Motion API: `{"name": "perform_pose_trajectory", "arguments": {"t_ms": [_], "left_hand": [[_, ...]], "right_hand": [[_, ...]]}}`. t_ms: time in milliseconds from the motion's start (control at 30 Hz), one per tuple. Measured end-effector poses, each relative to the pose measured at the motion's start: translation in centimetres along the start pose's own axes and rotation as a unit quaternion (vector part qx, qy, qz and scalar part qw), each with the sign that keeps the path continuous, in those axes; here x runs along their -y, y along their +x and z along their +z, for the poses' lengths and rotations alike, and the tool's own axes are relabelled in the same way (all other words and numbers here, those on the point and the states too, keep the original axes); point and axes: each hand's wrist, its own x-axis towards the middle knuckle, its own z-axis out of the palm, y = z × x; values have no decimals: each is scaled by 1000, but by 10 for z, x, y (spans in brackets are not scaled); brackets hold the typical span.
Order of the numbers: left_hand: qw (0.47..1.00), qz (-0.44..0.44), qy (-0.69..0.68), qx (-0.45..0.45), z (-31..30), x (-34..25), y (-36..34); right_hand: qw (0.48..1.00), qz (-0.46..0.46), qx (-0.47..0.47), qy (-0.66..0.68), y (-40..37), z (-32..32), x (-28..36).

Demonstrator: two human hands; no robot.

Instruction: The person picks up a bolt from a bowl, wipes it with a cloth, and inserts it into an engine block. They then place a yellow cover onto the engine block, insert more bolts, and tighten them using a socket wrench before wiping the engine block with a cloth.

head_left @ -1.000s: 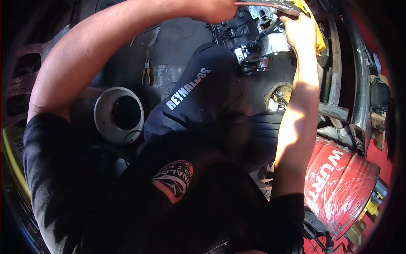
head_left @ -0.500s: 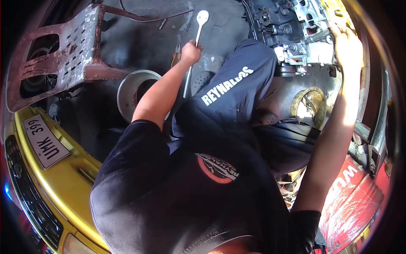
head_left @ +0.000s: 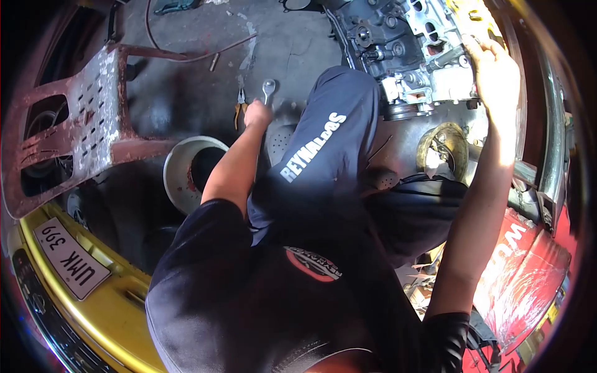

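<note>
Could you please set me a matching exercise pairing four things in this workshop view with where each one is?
1 ratchet; 2 pliers; 3 engine; 4 number plate.
a touched by the right hand; b on the yellow bumper; c gripped in the left hand; d lying on the floor beside the left hand.
Pairs: 1-c, 2-d, 3-a, 4-b.

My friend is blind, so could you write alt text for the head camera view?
Seen from above, a person in dark workwear grips a ratchet wrench in the left hand near the concrete floor, beside pliers, while the right hand rests open on an engine. A yellow car bumper sits at lower left.
</note>
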Motion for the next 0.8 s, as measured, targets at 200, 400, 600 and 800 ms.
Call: {"name": "perform_pose_trajectory", "arguments": {"t_ms": [200,400,600,800], "left_hand": [[804,428,-397,-114,-142,-206,-130],[733,588,-341,-22,-165,-322,-212],[739,544,-390,-82,-147,-339,-208],[753,540,-361,-106,-150,-336,-209]], "right_hand": [[978,-183,-74,-63,-15,10,-8],[998,12,15,64,-15,-2,14],[984,72,-21,164,-16,-20,32],[992,59,28,-104,-11,-28,51]]}}
